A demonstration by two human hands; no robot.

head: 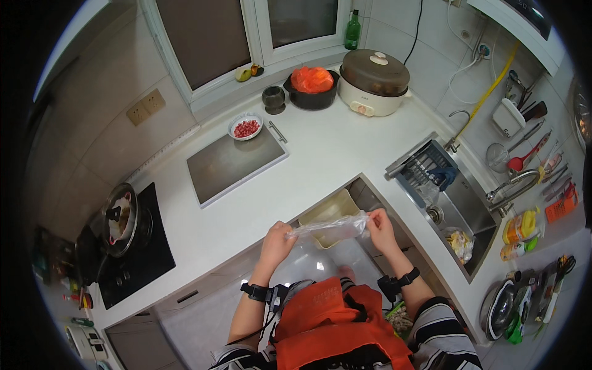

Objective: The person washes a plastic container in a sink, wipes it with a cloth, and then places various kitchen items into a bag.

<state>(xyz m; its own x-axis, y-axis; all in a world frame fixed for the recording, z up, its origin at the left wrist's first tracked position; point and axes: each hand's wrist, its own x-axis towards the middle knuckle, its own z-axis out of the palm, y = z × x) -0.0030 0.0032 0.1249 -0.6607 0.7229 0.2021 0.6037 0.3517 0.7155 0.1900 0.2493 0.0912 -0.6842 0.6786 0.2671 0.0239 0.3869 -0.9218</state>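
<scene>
A clear plastic bag (pixel 330 227) is stretched between my two hands, its top edge pulled fairly straight and its lower part bulging below. My left hand (pixel 277 243) grips one end of that edge; my right hand (pixel 381 229) pinches the other end. Behind the bag, below the counter's inner corner, stands a cream plastic bin (pixel 330 206), partly hidden by the bag. Both wrists wear black straps with small devices.
On the white countertop (pixel 319 152) are a metal board (pixel 231 166), a bowl of red seeds (pixel 246 127), a black pot (pixel 314 97) and an electric cooker (pixel 374 88). At left sits a black cooktop (pixel 138 259). The sink (pixel 467 199) lies to the right.
</scene>
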